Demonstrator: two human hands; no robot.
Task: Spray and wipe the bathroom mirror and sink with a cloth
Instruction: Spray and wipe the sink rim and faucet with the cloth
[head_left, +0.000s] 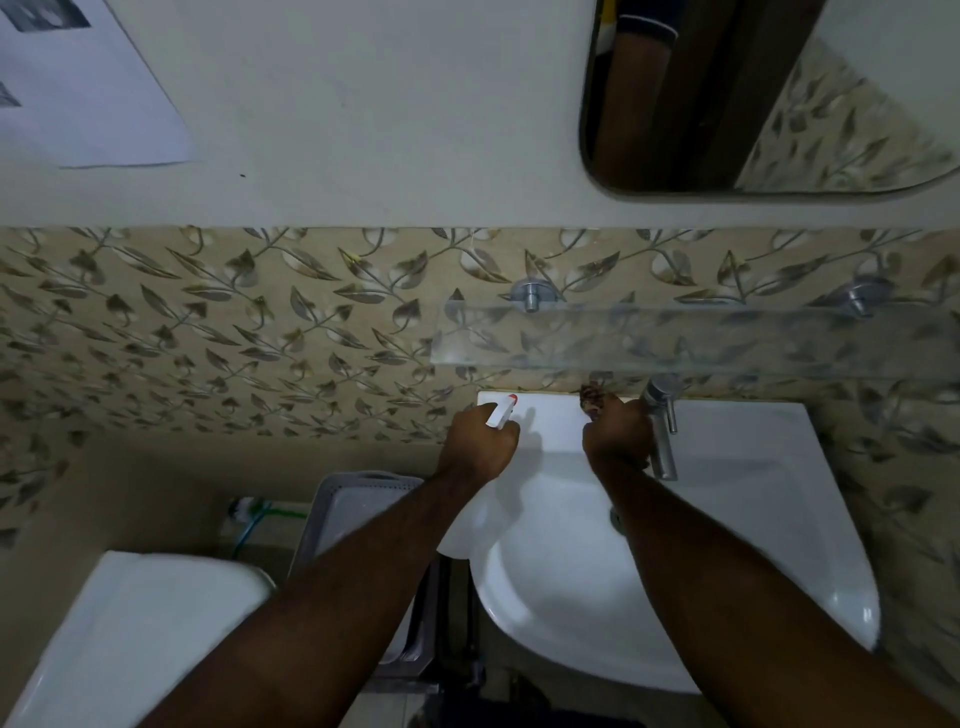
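Note:
My left hand grips a white spray bottle with a red nozzle tip, held over the back left corner of the white sink. The bottle's body shows below my wrist. My right hand is closed on a dark patterned cloth, pressed against the sink's back ledge just left of the chrome tap. The mirror hangs on the wall at the upper right and reflects an arm and sleeve.
A glass shelf on chrome brackets juts out above the sink's back edge. A grey plastic basket stands left of the sink, a white toilet cistern at the lower left. A paper sheet hangs on the wall.

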